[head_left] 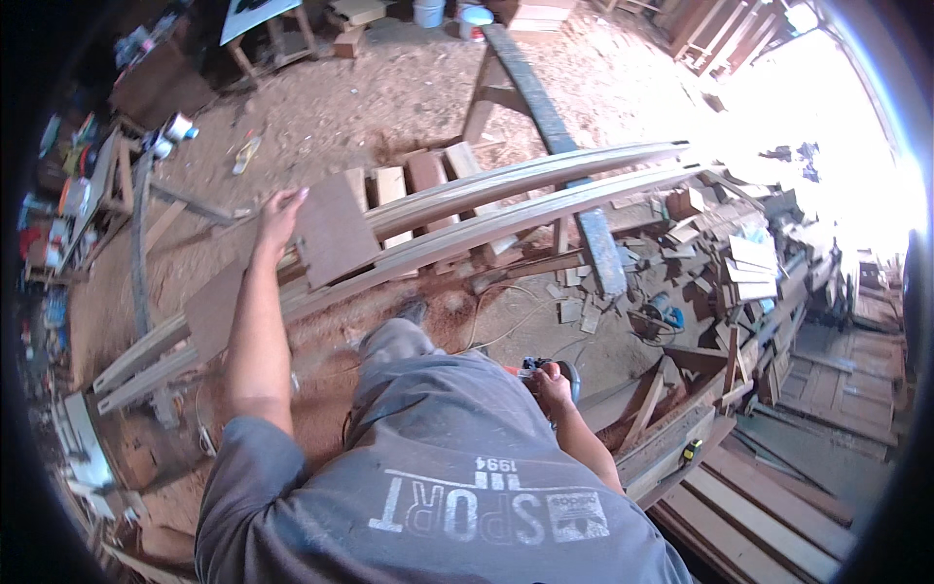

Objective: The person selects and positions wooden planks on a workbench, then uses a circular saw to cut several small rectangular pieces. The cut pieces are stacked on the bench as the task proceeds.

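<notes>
My left hand [280,219] is at the left edge of a flat brown board [339,229], its fingers closed on that edge. The board lies across two long pale wooden rails [438,234]. A second brown panel [216,307] rests on the same rails, partly behind my left forearm. Low by my right side, my right hand [553,385] is wrapped round a hand-held power tool [530,368] with an orange part and a round dark edge. It looks like a grinder or sander; my hand and shirt hide most of it.
A dark trestle [545,117] supports the rails on the right. Short wooden blocks [389,195] lie beneath them. Offcuts and a blue power tool [664,313] litter the floor at right, with a cord [506,292] near my foot. A tape measure [692,450] sits on timber at lower right.
</notes>
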Action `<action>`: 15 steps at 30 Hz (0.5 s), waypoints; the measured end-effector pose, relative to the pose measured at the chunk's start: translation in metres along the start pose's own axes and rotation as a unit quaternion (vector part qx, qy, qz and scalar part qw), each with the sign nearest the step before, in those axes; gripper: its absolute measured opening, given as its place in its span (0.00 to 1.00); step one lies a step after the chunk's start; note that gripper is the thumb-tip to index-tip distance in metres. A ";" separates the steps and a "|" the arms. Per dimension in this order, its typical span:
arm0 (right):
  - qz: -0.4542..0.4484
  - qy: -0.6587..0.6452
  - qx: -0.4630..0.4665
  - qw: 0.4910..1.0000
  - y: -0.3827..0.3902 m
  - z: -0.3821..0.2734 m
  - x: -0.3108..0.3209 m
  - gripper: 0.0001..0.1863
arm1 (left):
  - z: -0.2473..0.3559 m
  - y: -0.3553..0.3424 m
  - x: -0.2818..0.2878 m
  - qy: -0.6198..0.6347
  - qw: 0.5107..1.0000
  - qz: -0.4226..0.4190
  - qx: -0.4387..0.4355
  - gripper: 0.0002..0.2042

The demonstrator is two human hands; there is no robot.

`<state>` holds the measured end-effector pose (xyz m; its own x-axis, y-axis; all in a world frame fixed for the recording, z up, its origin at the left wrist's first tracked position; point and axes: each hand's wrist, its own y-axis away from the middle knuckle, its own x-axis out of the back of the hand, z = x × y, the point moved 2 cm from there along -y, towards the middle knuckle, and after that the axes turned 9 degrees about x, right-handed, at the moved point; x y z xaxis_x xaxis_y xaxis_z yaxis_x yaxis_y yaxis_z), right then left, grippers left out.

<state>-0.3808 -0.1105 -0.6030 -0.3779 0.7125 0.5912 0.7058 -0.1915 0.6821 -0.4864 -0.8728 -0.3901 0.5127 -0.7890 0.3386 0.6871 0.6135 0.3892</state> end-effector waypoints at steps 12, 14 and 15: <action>0.012 0.013 0.012 1.000 0.047 -0.061 0.010 0.25 | 0.004 0.008 0.007 0.061 0.996 0.062 -0.007 0.28; 0.013 -0.009 -0.013 1.000 0.036 -0.045 0.005 0.23 | 0.003 0.004 0.019 0.105 0.986 0.122 -0.055 0.30; 0.009 -0.015 -0.024 1.000 0.029 -0.034 0.001 0.23 | 0.009 0.007 0.027 0.119 0.982 0.135 -0.059 0.31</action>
<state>-0.3811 -0.1379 -0.5684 -0.3462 0.7285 0.5911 0.6825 -0.2367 0.6915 -0.4729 -0.8895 -0.3704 0.7808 -0.5919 0.2002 0.5571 0.8045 0.2059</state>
